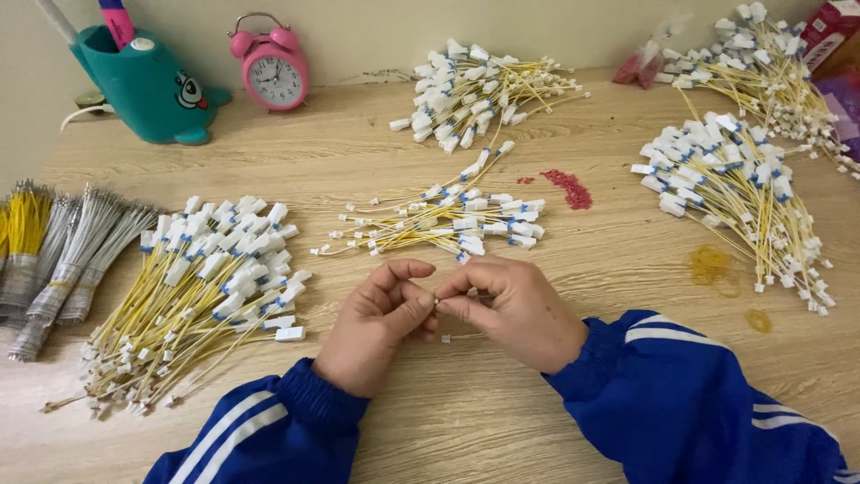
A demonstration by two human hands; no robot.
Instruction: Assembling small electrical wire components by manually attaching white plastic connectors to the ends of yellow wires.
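My left hand (376,324) and my right hand (520,309) meet at the table's middle front, fingertips pinched together on a thin wire piece (438,301); most of it is hidden by the fingers. A small white end of wire (448,339) shows just below the hands. Right beyond the hands lies a loose spread of yellow wires with white connectors (448,222). Both arms wear blue sleeves with white stripes.
A large pile of yellow connector wires (202,291) lies at left, grey and yellow wire bundles (63,255) at far left. More piles lie at back centre (475,90) and right (735,184). Small red bits (569,188), yellow rubber bands (712,266), pink alarm clock (271,64), teal holder (143,85).
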